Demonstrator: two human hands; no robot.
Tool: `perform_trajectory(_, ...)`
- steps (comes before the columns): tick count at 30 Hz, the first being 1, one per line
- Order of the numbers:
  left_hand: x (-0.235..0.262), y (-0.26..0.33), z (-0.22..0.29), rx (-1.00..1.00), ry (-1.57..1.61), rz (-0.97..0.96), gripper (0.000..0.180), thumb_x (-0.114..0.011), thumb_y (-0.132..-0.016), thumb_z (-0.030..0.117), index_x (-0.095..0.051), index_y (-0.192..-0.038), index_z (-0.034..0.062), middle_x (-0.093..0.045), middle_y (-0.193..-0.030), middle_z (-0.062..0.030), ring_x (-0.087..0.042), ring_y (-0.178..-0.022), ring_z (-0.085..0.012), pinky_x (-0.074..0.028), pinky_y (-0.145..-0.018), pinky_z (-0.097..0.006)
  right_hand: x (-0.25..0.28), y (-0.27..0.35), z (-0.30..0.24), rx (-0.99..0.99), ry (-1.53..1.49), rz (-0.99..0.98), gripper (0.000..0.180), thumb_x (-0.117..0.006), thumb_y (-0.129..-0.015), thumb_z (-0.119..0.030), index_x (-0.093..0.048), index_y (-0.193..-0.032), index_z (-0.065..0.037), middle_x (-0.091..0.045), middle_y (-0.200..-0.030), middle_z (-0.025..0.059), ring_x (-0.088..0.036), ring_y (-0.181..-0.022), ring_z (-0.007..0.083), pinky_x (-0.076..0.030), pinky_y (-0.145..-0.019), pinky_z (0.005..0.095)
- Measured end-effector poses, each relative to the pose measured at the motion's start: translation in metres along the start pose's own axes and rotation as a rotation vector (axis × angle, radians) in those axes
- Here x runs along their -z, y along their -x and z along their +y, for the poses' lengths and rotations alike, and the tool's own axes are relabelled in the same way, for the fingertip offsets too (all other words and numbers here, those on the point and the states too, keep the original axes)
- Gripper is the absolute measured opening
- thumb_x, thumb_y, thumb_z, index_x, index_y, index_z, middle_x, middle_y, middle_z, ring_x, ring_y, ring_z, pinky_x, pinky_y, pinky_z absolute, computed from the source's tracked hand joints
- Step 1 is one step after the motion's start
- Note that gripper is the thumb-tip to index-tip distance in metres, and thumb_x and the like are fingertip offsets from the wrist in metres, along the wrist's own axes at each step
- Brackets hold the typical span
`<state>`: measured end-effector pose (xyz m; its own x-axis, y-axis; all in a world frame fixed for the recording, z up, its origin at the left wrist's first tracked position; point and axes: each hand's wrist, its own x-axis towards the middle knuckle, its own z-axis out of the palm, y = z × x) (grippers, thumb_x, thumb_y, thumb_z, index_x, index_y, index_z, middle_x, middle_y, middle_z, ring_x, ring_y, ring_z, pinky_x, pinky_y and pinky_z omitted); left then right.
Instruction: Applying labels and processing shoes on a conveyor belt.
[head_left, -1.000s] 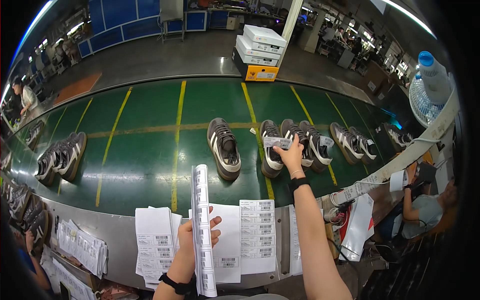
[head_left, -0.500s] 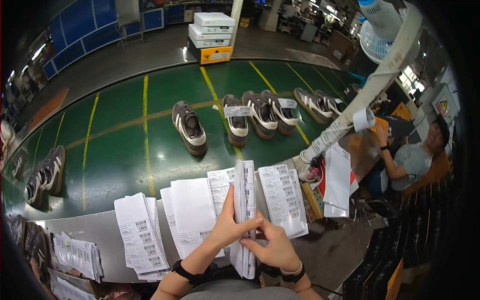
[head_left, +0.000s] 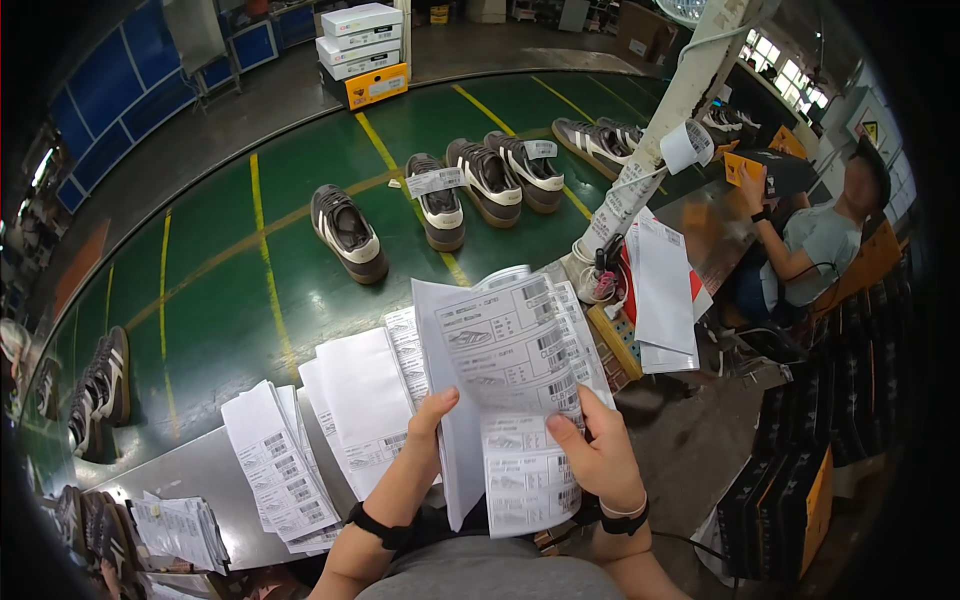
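A sheaf of white label sheets (head_left: 530,440), printed with barcodes and small shoe drawings, is spread partly open in front of me. My left hand (head_left: 432,418) grips its left edge, thumb up, with most of its fingers hidden behind the paper. My right hand (head_left: 602,452) pinches the right edge, thumb on the printed face. On the metal ledge (head_left: 195,455) lie a fanned pile of label sheets (head_left: 275,465) and a mostly blank-faced pile (head_left: 362,385). Beyond it, brown-and-white sneakers (head_left: 348,232) stand on the green conveyor belt (head_left: 220,300); paper labels lie on two of them.
Stacked shoe boxes (head_left: 365,50) stand past the belt. A pale post (head_left: 680,110) carrying a paper roll (head_left: 686,146) rises at right. Behind it a seated co-worker (head_left: 805,240) holds a box. Black shoe boxes (head_left: 770,500) are stacked at lower right; more sneakers (head_left: 100,390) stand far left.
The sheaf, upright and folded edge-on before, has been opened out to show its printed face. My hands have moved apart to its two edges. The view has shifted somewhat to the right.
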<state>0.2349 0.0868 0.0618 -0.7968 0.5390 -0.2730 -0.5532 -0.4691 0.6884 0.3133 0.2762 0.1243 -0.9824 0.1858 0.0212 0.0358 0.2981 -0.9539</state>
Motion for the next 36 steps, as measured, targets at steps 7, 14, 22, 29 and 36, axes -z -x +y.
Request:
perform_trajectory(7, -0.005, 0.009, -0.007, 0.017, 0.175, -0.012, 0.073, -0.056, -0.086, 0.045, -0.043, -0.139, -0.0033, -0.055, -0.131, -0.0212, -0.056, -0.12, -0.0316, -0.048, -0.1, -0.042, -0.019, -0.009, -0.006, 0.019, 0.138, -0.054, 0.053, -0.076, -0.083, -0.017, -0.054, -0.126, 0.006, -0.07, -0.09, 0.018, -0.066, -0.071, 0.0167, -0.052, -0.061, 0.0289)
perform_trajectory(14, 0.007, 0.013, 0.019, -0.355, -0.179, 0.254, 0.102, -0.07, -0.086, 0.035, -0.003, -0.156, 0.0015, -0.034, -0.146, -0.0222, -0.042, -0.131, -0.0283, -0.039, -0.106, -0.038, -0.03, -0.027, 0.036, -0.202, -0.438, -0.389, 0.088, -0.08, -0.077, -0.009, -0.03, -0.149, -0.001, -0.047, -0.138, 0.0231, -0.057, -0.113, 0.0225, -0.051, -0.09, 0.0351)
perform_trajectory(22, 0.032, 0.024, 0.025, -0.348, -0.88, 0.437, 0.108, -0.074, -0.078, 0.048, -0.013, -0.156, 0.003, -0.029, -0.149, -0.0263, -0.027, -0.138, -0.0368, -0.017, -0.116, -0.044, -0.074, -0.025, 0.048, -0.155, -0.238, -0.265, 0.102, -0.077, -0.066, -0.008, -0.023, -0.153, -0.008, -0.032, -0.145, 0.0157, -0.04, -0.127, 0.0312, -0.042, -0.099, 0.0375)
perform_trajectory(29, -0.028, 0.044, 0.04, -0.455, -0.582, -0.006, 0.114, -0.073, -0.07, 0.037, -0.005, -0.158, 0.0118, -0.025, -0.15, -0.0282, -0.02, -0.141, -0.043, -0.015, -0.116, -0.049, -0.116, -0.029, 0.011, -0.067, -0.413, -0.535, 0.096, -0.074, -0.069, -0.008, -0.023, -0.15, -0.002, -0.031, -0.148, 0.0182, -0.043, -0.13, 0.0333, -0.039, -0.106, 0.0404)
perform_trajectory(36, -0.042, 0.05, 0.069, -0.413, -0.935, -0.13, 0.12, -0.077, -0.063, 0.037, -0.008, -0.157, 0.0079, -0.019, -0.154, -0.0304, -0.014, -0.143, -0.0469, -0.017, -0.115, -0.051, -0.093, -0.006, 0.03, -0.344, -0.85, -0.443, 0.101, -0.076, -0.064, -0.018, -0.024, -0.149, 0.002, -0.038, -0.144, 0.0206, -0.045, -0.129, 0.0327, -0.04, -0.106, 0.0406)
